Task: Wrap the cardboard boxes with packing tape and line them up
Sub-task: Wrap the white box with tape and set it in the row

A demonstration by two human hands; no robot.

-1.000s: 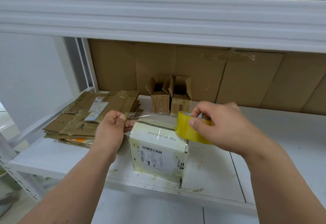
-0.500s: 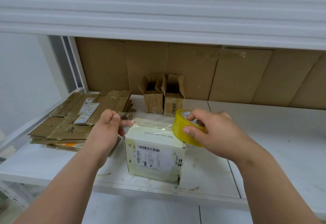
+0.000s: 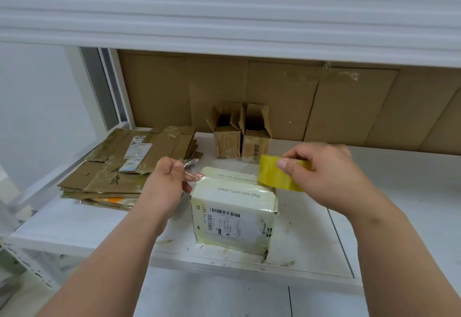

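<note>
A pale box (barcode label facing the camera) stands at frame centre on the white shelf. Above it, the left hand pinches the clear tape's free end; the right hand grips the yellow tape roll.
</note>
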